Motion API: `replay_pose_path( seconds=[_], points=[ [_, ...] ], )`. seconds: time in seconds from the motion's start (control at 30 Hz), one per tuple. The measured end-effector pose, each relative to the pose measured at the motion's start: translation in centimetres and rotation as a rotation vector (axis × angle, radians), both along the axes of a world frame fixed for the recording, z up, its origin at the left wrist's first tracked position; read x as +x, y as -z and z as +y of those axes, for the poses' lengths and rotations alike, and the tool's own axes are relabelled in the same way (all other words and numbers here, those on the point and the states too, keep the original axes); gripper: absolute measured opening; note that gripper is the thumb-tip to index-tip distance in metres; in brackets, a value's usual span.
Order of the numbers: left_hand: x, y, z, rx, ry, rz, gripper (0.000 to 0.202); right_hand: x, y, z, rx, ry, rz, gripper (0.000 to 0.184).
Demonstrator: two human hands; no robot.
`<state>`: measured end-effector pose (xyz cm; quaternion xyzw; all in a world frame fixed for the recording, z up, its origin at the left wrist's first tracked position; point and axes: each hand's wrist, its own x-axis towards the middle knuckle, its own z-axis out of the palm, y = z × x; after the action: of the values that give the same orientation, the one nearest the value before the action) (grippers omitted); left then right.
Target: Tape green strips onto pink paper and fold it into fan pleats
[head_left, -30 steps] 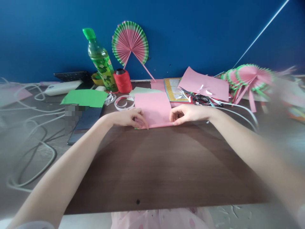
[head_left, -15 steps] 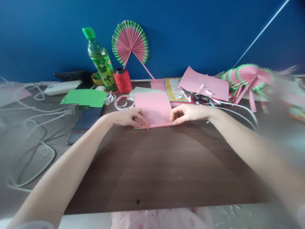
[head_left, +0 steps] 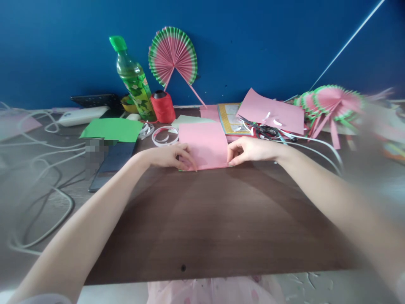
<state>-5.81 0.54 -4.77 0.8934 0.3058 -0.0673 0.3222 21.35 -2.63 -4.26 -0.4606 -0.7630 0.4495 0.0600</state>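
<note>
A pink sheet of paper (head_left: pixel 204 143) lies on the brown table, a narrow fold running along its near edge. A bit of green shows at its near left corner. My left hand (head_left: pixel 175 156) has its curled fingers closed on the near left part of that edge. At the near right corner, my right hand (head_left: pixel 242 150) pinches the fold between thumb and fingers. A roll of tape (head_left: pixel 165 137) lies just beyond my left hand. Past the sheet, a paler green paper (head_left: pixel 193 120) is partly covered by it.
A green-capped bottle (head_left: pixel 134 82) and a red thread spool (head_left: pixel 163 107) stand at the back. A pleated fan (head_left: pixel 173 57) leans on the blue wall. Green paper (head_left: pixel 112 128), a dark phone (head_left: pixel 112 164) and white cables lie left. Scissors (head_left: pixel 265 130), pink paper (head_left: pixel 272 110) and more fans (head_left: pixel 338 102) lie right.
My right hand has shifted very slightly at the near right corner, and the fold there looks flatter. My left hand stays in place.
</note>
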Motion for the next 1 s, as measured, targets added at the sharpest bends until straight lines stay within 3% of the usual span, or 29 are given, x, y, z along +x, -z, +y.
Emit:
replay_pose_path(
  seconds=[1.0],
  points=[
    [-0.14, 0.25, 0.14, 0.003, 0.01, -0.024, 0.025, -0.02, 0.48, 0.08, 0.113, -0.041, -0.056, 0.011]
  ],
)
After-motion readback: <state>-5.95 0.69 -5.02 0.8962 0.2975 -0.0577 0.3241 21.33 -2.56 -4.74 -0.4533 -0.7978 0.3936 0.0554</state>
